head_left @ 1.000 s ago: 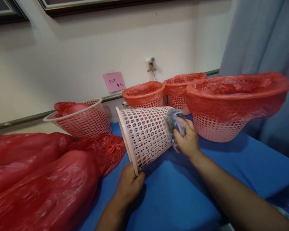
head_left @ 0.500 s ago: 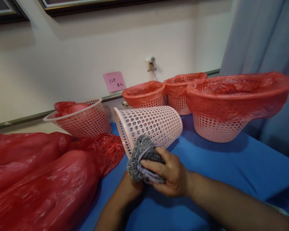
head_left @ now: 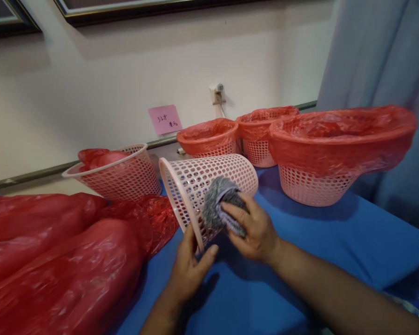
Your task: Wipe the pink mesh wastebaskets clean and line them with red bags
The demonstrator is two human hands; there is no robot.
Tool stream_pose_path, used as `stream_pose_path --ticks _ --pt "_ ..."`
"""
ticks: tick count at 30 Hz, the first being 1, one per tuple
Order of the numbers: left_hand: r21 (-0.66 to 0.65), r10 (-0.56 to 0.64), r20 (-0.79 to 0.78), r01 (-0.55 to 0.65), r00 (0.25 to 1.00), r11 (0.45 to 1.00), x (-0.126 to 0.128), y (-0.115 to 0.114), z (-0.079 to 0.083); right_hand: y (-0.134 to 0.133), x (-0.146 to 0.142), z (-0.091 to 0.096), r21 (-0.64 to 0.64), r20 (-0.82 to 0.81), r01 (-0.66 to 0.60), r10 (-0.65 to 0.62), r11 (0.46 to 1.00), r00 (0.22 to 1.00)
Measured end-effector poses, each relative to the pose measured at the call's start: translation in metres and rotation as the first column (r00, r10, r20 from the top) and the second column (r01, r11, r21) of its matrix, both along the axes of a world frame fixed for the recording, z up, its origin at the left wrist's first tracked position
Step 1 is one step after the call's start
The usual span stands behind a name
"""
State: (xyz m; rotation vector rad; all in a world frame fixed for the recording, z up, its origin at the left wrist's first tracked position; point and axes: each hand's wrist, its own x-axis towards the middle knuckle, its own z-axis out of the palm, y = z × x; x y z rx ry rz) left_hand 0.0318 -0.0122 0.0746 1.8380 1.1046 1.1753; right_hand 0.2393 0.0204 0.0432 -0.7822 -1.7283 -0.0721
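A pink perforated plastic basket (head_left: 199, 179) lies on its side on the blue table (head_left: 317, 242), its open mouth turned toward the left. My left hand (head_left: 190, 270) grips the lower rim of that mouth, thumb and fingers pinching the edge. My right hand (head_left: 253, 228) is closed on a grey knitted cloth (head_left: 218, 204) and presses it against the basket's near side wall.
Red plastic bags (head_left: 63, 260) lie heaped at the left. Another pink basket (head_left: 125, 177) with a red bag in it stands behind them. Three baskets lined with red bags (head_left: 335, 149) stand at the back right. A pink note (head_left: 165, 119) and a socket are on the wall.
My right hand swept the cloth from the basket's base end down toward its rim, then back up onto the side wall. The basket shifted slightly left.
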Motion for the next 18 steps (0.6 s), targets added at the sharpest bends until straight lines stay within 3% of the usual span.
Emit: stream_pose_path --ticks 3,6,10,14,16,18 --pt "-0.024 0.190 0.205 -0.189 0.960 0.982 -0.005 -0.002 0.003 -0.013 -0.011 0.000 0.012 0.076 -0.104 0.103 0.995 0.992" --pt "-0.037 0.268 0.195 -0.266 0.944 0.963 -0.009 -0.002 0.003 -0.012 -0.006 0.002 0.012 0.038 -0.138 0.138 0.990 0.990" --pt "0.037 0.161 0.052 -0.163 0.986 0.986 -0.004 -0.004 -0.002 -0.017 0.002 0.008 0.089 -0.063 -0.048 0.054 0.995 0.997" --pt "0.101 0.027 -0.138 -0.013 0.990 0.995 0.004 -0.003 -0.006 -0.025 -0.003 0.008 0.178 0.122 -0.145 0.124 0.973 0.985" --pt "0.089 0.029 -0.154 -0.015 0.988 0.996 0.004 -0.002 -0.006 -0.021 -0.004 0.006 0.149 0.121 -0.141 0.123 0.979 0.985" --pt "0.054 0.028 -0.167 -0.020 0.986 0.998 0.000 0.000 -0.005 -0.006 0.002 0.002 0.061 -0.009 -0.023 0.024 0.998 1.000"
